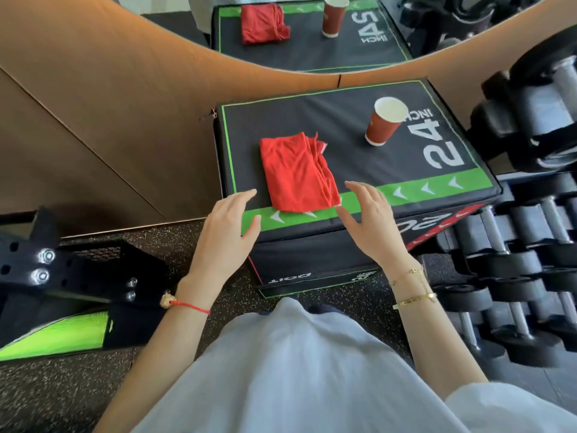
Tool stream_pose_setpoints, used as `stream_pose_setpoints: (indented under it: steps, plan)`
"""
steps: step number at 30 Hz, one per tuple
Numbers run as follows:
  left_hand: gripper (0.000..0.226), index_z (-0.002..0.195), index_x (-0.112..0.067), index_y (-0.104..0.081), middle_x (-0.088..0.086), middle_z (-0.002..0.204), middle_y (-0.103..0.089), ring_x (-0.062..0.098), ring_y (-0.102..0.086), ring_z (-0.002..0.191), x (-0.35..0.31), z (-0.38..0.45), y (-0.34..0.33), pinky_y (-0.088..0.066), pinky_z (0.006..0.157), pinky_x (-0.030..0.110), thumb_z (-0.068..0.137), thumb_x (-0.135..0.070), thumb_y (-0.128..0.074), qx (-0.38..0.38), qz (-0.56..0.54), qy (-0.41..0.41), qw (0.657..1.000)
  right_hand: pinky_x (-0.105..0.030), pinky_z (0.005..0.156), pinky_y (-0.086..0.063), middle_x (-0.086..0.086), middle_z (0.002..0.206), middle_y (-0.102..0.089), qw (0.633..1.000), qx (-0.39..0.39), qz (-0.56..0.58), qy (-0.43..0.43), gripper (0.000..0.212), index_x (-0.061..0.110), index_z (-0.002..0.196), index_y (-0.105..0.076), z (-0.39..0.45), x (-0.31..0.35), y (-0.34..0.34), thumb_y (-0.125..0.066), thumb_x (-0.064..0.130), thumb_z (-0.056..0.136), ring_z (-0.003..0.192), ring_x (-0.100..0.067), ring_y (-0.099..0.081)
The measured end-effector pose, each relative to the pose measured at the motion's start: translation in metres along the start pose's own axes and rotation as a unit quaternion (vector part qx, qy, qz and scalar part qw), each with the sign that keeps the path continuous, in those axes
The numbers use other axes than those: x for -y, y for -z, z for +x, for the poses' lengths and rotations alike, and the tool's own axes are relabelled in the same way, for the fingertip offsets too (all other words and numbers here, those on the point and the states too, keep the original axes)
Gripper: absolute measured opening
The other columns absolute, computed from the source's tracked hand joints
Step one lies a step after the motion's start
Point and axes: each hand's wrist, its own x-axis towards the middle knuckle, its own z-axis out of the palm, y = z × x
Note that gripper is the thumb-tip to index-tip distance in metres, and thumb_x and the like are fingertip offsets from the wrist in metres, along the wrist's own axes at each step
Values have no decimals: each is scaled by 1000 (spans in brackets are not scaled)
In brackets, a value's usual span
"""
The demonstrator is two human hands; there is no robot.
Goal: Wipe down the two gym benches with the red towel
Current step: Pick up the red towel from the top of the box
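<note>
Hands first: neither grip is grasping anything. The left hand (pixel 229 225) hovers palm-down with fingers spread over the near left corner of the worktop (pixel 349 145), a black padded box with a green border stripe and a large "24 INCH" printed on top. The right hand (pixel 370 218) is likewise released, fingers loosely extended above the green stripe at the near edge. Between the two hands, and just beyond their fingertips, the red towel (pixel 298 173) lies folded flat on the worktop, its near end overlapping the green stripe; whether either hand touches it is hard to tell. A thin red string bracelet (pixel 187 304) circles the left wrist, and gold bracelets (pixel 413 287) sit on the right. Farther back on the right part of the worktop, well apart from the towel, a red paper cup (pixel 385 121) stands upright beside the lettering. A mirror (pixel 281 32) behind reflects the towel and cup. Dumbbells (pixel 530 245) fill a rack to the right.
</note>
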Motion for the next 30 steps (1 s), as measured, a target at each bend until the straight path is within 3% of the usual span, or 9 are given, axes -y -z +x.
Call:
stream_pose_setpoints:
  steps: [8, 14, 22, 27, 30]
  plan:
    - [42, 137, -13, -52, 4, 129, -59, 23, -54, 113, 7, 45, -27, -47, 98, 41, 97, -26, -55, 14, -21, 71, 997, -40, 106, -38, -10, 131, -58, 998, 16, 25, -48, 40, 7, 130, -56, 54, -7, -31, -60, 24, 94, 124, -31, -48]
    - [45, 138, -12, -51, 8, 129, -59, 26, -55, 114, 1, 70, -48, -47, 98, 44, 98, -31, -53, 13, -13, 127, 992, -42, 98, -40, -8, 128, -58, 997, 38, -8, -63, 39, 10, 125, -58, 82, -12, -44, -59, 31, 92, 118, -32, -48]
    - [43, 136, -9, -53, 10, 131, -59, 30, -51, 120, 2, 89, -64, -45, 99, 43, 97, -27, -53, -9, 21, 165, 986, -40, 100, -35, -7, 129, -52, 994, 66, -60, -63, 55, 9, 123, -55, 115, -9, -63, -61, 50, 87, 120, -29, -44]
    - [40, 134, -7, -55, 10, 127, -60, 31, -51, 116, 9, 87, -67, -45, 98, 45, 97, -23, -54, -20, 27, 171, 985, -36, 94, -36, -9, 114, -55, 996, 72, 14, -44, 35, 6, 109, -58, 125, 2, -72, -66, 28, 83, 109, -30, -47]
    - [37, 131, -7, -57, 10, 125, -61, 31, -52, 113, 11, 86, -68, -46, 96, 45, 96, -20, -55, -28, 30, 165, 985, -34, 80, -37, -8, 98, -53, 992, 83, 73, -59, 23, 6, 96, -54, 131, 8, -72, -64, 17, 78, 96, -29, -49]
